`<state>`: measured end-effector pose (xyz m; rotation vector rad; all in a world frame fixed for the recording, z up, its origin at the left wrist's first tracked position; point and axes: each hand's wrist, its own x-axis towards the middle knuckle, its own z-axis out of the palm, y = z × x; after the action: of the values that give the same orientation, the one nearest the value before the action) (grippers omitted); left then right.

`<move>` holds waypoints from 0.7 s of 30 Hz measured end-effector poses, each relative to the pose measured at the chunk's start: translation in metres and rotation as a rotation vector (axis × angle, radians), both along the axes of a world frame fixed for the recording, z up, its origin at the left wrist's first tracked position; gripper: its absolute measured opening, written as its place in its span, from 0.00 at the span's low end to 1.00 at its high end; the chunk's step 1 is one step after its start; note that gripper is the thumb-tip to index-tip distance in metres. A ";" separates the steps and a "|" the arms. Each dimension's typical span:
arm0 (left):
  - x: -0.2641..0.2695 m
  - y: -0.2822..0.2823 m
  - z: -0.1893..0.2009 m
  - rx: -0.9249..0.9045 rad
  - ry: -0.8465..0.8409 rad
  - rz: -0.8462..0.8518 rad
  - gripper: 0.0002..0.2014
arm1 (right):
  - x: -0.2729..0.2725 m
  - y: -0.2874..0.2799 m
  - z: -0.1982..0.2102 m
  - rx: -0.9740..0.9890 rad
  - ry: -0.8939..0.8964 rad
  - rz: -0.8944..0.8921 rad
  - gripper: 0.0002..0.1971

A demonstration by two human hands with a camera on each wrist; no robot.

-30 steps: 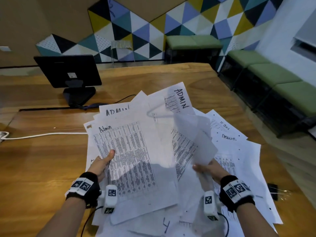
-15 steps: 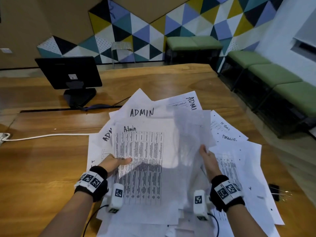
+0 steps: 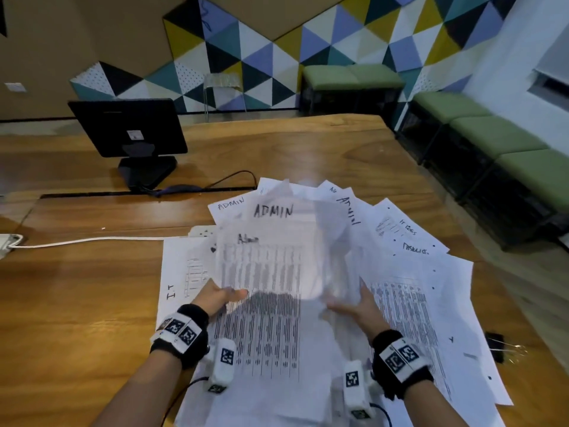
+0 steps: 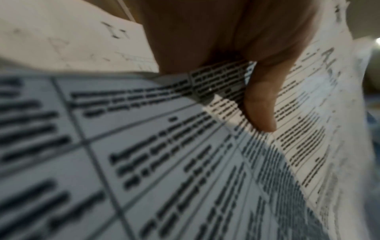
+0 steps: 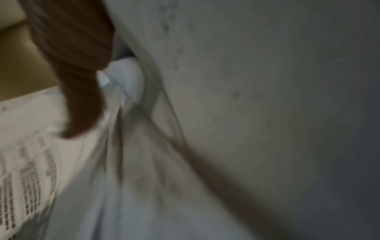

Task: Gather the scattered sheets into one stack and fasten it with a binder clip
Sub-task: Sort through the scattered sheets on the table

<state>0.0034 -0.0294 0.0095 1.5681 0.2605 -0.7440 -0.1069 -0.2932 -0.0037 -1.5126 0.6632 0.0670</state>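
**Sheets being held up over the pile**

Monitor (image 3: 127,127) and white cable (image 3: 92,241) are being left at the far left of the table (image 3: 77,303). Left hand (image 3: 215,298) is being clamped on the left edge of the raised sheets (image 3: 261,266), thumb (image 4: 261,104) on top. Right hand (image 3: 358,309) is being pressed against their right edge; grip can't be told, blurred. Loose sheets (image 3: 431,303) are being left fanned out underneath. Binder clip (image 3: 497,346) is lying at far right, just beside the pile.

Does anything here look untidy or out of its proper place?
Yes. The sheets lie fanned at different angles on the table, not squared. The left hand and right hand hold a loose bundle. The binder clip lies unused at the right.
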 end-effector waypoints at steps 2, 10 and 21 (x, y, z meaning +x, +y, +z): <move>-0.009 -0.009 0.013 0.006 -0.051 -0.035 0.24 | -0.004 -0.003 -0.005 0.050 0.016 -0.012 0.51; 0.018 -0.013 0.028 -0.101 -0.155 0.326 0.27 | -0.024 -0.019 -0.013 0.166 -0.003 -0.081 0.29; 0.034 -0.002 0.023 -0.073 -0.208 0.168 0.10 | -0.037 -0.035 -0.013 0.267 0.069 -0.112 0.39</move>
<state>0.0371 -0.0317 0.0326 1.5199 0.2066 -0.4510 -0.1441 -0.3285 -0.0168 -1.2190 0.7618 0.1180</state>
